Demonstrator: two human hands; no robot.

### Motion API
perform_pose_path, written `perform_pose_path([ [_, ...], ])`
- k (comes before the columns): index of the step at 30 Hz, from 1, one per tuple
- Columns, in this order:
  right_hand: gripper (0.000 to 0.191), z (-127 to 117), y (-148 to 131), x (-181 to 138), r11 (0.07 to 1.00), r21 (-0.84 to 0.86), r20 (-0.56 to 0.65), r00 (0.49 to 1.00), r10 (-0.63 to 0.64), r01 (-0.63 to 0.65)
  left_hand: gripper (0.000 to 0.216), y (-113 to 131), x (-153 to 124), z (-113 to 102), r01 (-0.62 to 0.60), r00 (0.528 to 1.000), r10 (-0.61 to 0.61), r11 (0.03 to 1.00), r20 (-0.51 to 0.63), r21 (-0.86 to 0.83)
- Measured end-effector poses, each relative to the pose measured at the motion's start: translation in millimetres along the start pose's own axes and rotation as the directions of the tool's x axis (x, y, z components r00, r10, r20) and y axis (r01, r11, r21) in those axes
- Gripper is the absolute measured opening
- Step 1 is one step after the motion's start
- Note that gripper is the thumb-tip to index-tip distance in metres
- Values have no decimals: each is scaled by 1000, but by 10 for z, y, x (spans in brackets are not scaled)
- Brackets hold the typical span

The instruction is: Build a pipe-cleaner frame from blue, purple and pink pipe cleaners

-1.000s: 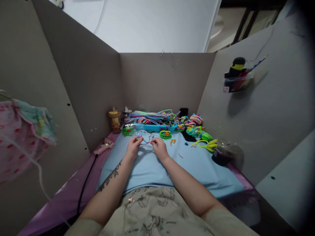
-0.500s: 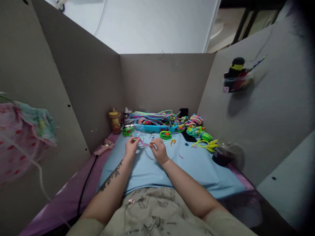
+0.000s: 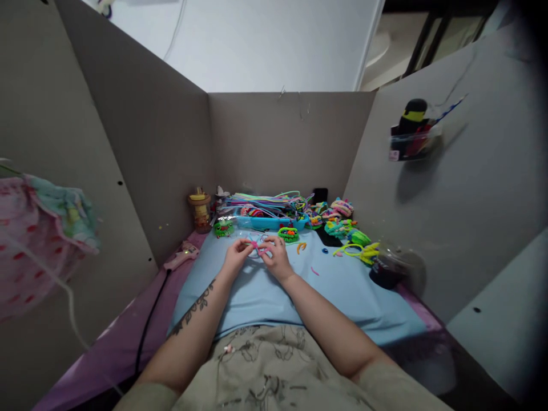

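Between my hands is a pink pipe cleaner (image 3: 256, 245), bent and looped, with a bit of light blue beside it. My left hand (image 3: 238, 253) pinches its left side between thumb and fingers. From the right, my right hand (image 3: 276, 258) pinches the same piece, its fingers curled. The two hands are close together above the light blue cloth (image 3: 265, 297). Just beyond my right hand sits a green fuzzy piece with an orange middle (image 3: 288, 234). Fine details of the pink piece are too small to make out.
A blue tray (image 3: 274, 224) full of colourful pipe cleaners stands at the back. Several fuzzy shapes (image 3: 338, 228) lie to its right, near a dark cup (image 3: 383, 275). A pink corded tool (image 3: 182, 257) rests at left. Grey panels surround the table.
My left hand has moved right, closer to my right hand. The pink pipe cleaner, stretched between them before, is now gathered into a tighter shape.
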State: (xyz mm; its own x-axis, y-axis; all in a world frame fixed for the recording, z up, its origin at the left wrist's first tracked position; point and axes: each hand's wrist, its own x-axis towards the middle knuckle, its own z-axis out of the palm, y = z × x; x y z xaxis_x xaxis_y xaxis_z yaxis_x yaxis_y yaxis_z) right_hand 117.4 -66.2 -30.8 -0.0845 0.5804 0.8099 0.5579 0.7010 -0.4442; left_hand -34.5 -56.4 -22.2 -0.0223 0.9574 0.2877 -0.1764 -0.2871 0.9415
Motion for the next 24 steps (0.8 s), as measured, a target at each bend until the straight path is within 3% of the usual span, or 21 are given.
perform_pose_path([
  [7, 9, -4, -18, 1, 1000, 26, 8, 1000, -2, 2, 29, -51, -15, 1, -63, 998, 61, 994, 18, 91],
  [15, 5, 21, 48, 5, 980, 109, -66, 983, 173, -166, 28, -70, -22, -14, -122, 984, 86, 963, 153, 239],
  [24, 5, 117, 267, -32, 928, 200, 65, 950, 307, -313, 24, -49, -62, -11, -252, 952, 159, 892, 260, 375],
])
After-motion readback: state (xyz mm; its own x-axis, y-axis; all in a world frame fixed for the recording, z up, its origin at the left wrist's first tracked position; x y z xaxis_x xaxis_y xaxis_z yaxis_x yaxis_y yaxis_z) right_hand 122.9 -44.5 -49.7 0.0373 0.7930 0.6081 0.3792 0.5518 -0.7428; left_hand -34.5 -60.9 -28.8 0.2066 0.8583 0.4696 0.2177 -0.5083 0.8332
